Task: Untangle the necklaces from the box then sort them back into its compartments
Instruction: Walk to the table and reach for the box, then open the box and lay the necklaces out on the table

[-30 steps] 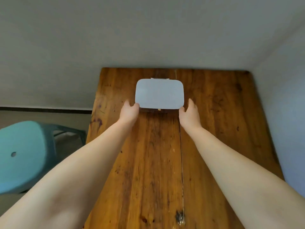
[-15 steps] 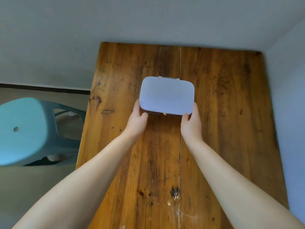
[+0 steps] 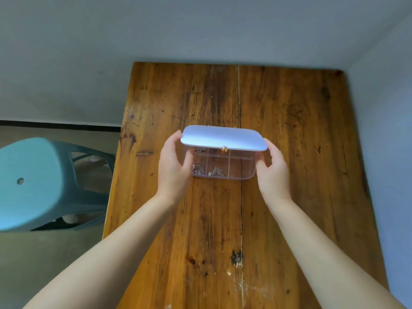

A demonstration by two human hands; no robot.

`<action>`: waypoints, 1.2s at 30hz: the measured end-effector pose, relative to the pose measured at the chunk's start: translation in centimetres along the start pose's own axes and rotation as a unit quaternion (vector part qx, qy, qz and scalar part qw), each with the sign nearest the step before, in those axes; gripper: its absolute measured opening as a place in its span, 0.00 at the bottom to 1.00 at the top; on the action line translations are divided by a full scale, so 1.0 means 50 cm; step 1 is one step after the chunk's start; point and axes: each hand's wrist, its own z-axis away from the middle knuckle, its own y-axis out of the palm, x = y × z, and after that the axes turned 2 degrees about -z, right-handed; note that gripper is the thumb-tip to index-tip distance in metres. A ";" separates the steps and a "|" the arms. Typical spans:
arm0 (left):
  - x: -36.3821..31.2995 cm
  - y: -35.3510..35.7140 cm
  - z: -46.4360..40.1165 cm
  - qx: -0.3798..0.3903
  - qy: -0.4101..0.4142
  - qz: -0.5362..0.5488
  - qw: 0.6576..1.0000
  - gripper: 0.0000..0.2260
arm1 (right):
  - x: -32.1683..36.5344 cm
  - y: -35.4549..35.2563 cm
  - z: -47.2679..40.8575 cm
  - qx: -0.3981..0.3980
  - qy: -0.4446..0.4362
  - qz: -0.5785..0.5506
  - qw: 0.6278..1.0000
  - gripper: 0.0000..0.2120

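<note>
A clear plastic box (image 3: 243, 172) with inner compartments sits on the wooden table (image 3: 289, 141). Its pale blue lid (image 3: 223, 139), with a small gold knob on the front edge, is raised partway. Silver necklaces (image 3: 198, 169) lie bunched in the front left compartment, and another tangle (image 3: 216, 171) sits in the compartment to its right. My left hand (image 3: 175, 166) grips the box's left end, thumb at the lid edge. At the right end my right hand (image 3: 273, 170) holds the box and the lid's corner.
A teal plastic stool (image 3: 38, 184) stands on the floor left of the table. Grey walls close in behind and to the right. A small dark mark (image 3: 144, 153) lies on the table left of the box.
The box has come nearer along the table. Its lid, closed before, is now lifted at the front, showing the compartments. Both hands have shifted round the box's ends.
</note>
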 end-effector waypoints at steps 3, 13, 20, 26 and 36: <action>-0.023 -0.007 -0.077 -0.016 0.009 0.053 0.998 0.07 | 0.023 -0.003 -0.047 -0.018 -0.047 -0.012 0.999 0.14; 0.008 0.037 -0.224 0.044 -0.116 0.122 0.985 0.07 | 0.035 0.034 -0.206 -0.005 -0.027 -0.019 0.999 0.11; 0.056 0.065 -0.207 0.050 -0.203 0.180 0.961 0.09 | -0.008 0.057 -0.213 0.045 0.073 -0.061 0.994 0.14; 0.067 0.063 -0.206 0.076 -0.224 0.182 0.955 0.11 | -0.008 0.061 -0.205 0.041 0.107 -0.070 0.991 0.15; 0.104 0.009 -0.059 0.096 -0.083 -0.024 0.992 0.13 | 0.075 0.149 -0.080 0.237 -0.219 0.268 0.908 0.11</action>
